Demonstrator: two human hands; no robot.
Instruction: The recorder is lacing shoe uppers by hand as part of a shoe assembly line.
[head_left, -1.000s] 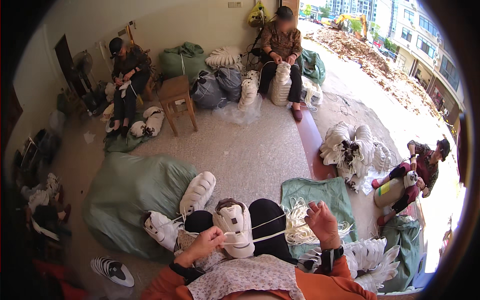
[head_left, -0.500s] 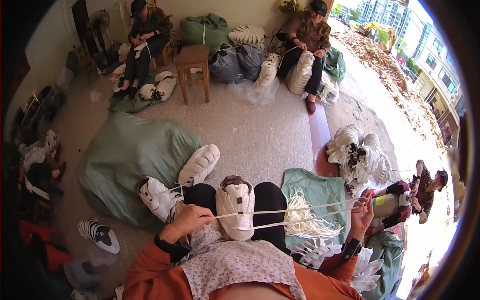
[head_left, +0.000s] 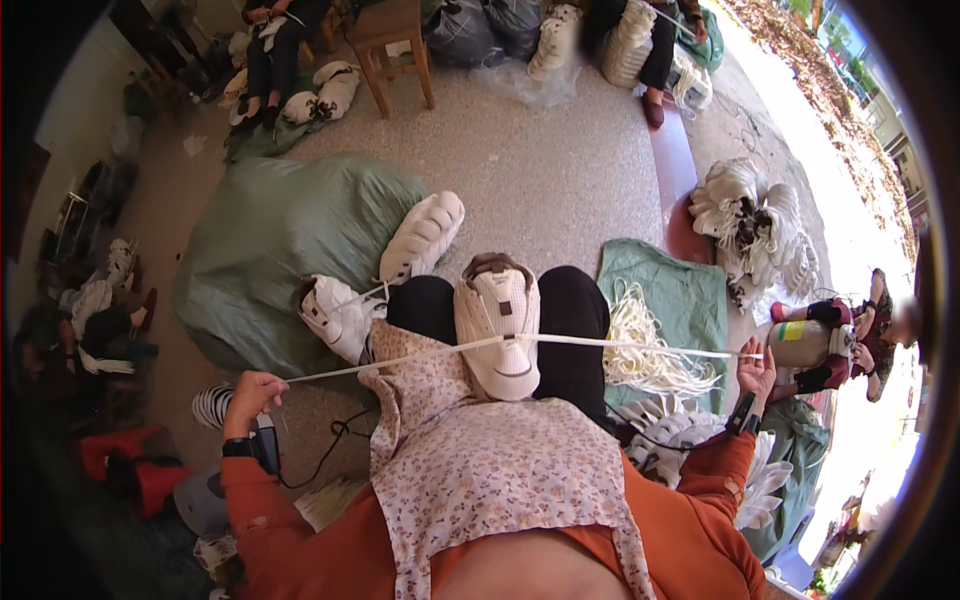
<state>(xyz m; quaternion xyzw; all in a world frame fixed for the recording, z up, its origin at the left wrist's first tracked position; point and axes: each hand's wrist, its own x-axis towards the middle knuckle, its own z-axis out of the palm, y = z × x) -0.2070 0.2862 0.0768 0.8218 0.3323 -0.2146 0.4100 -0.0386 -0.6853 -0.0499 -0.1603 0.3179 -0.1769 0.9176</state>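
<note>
A white shoe upper [head_left: 497,318] with a brown collar stands between my knees, its toe toward me. A white shoelace [head_left: 640,347] is threaded through its lower front and stretched out to both sides. My left hand [head_left: 257,395], far out to the left, pinches one end of the lace. Over on the right, my right hand [head_left: 757,372] is raised with the other end between its fingers. Both lengths look taut and run nearly straight from the upper to my hands. Neither hand touches the upper itself.
Beside my right knee, loose white laces [head_left: 650,345] lie on a green cloth [head_left: 672,285]. A large green sack [head_left: 275,250] sits front left, with stacked white uppers [head_left: 423,235] against it. More uppers [head_left: 750,215] are heaped on the right. Other people sit around the room.
My hands have moved wide apart, the left one mostly. The lace, doubled into two strands on the right before, now runs as one line to each side. The view has tilted down.
</note>
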